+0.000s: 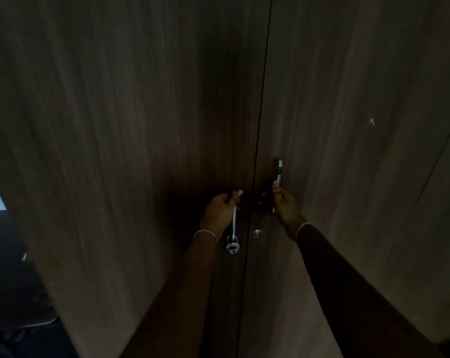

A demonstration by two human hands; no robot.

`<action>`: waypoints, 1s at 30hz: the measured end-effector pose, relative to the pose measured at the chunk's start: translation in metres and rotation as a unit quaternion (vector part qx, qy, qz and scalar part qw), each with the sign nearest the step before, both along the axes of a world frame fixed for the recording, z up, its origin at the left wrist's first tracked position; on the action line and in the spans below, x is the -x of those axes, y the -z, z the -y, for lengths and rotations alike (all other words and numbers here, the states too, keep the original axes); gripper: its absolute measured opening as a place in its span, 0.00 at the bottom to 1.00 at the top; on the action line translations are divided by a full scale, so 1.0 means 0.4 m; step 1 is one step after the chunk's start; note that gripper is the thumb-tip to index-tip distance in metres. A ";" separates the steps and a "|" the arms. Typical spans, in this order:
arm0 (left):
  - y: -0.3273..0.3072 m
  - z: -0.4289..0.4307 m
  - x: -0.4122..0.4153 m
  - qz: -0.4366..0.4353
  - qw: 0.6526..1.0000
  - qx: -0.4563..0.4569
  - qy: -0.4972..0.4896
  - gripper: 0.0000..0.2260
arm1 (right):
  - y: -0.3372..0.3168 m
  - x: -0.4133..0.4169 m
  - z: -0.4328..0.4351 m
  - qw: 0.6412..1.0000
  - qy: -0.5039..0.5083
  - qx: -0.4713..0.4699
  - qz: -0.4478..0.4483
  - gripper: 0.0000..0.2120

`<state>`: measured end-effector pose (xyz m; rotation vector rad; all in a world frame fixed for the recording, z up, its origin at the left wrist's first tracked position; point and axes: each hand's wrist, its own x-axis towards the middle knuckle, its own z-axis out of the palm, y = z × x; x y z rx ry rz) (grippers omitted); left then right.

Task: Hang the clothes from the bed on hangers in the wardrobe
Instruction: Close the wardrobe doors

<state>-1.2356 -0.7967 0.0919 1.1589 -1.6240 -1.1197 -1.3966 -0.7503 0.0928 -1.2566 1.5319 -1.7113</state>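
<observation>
A: Gripping, both: left hand (220,211) curled round left handle (234,223), right hand (285,206) round right handle (278,177). Wardrobe (115,125) shut.

B: Step: likely opening or closing. Clothes, hangers: not in view. Next: if opening, pull both doors outward evenly.

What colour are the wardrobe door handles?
Silver metal: the handles show best in the head view, each gripped by a hand.
</observation>
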 end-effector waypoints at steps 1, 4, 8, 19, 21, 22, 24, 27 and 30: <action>-0.001 -0.005 -0.003 -0.011 1.000 -0.008 -0.001 0.17 | 0.005 0.005 -0.006 1.000 0.008 -0.005 0.002 0.19; 0.004 -0.015 -0.007 0.004 1.000 0.000 0.000 0.16 | 0.033 0.020 -0.031 1.000 0.010 -0.006 0.007 0.16; 0.042 -0.038 -0.035 0.055 0.998 0.014 -0.012 0.18 | 0.064 0.014 -0.075 0.999 0.035 -0.024 -0.004 0.15; 0.070 -0.116 -0.201 0.060 0.997 -0.018 -0.053 0.15 | 0.117 -0.102 -0.187 0.989 0.068 -0.084 -0.100 0.19; 0.070 -0.150 -0.237 0.057 0.995 -0.024 -0.073 0.13 | 0.134 -0.133 -0.216 0.988 0.053 -0.090 -0.117 0.15; 0.072 -0.172 -0.253 0.052 0.995 -0.023 -0.078 0.12 | 0.138 -0.153 -0.238 0.987 0.039 -0.091 -0.125 0.12; 0.085 -0.239 -0.291 0.052 0.995 -0.019 -0.086 0.12 | 0.147 -0.202 -0.291 0.986 0.005 -0.083 -0.142 0.13; 0.116 -0.366 -0.362 0.059 0.993 -0.014 -0.103 0.13 | 0.174 -0.276 -0.376 0.978 -0.044 -0.105 -0.174 0.16; 0.177 -0.490 -0.455 0.050 0.989 -0.008 -0.137 0.13 | 0.227 -0.358 -0.451 0.971 -0.067 -0.129 -0.190 0.17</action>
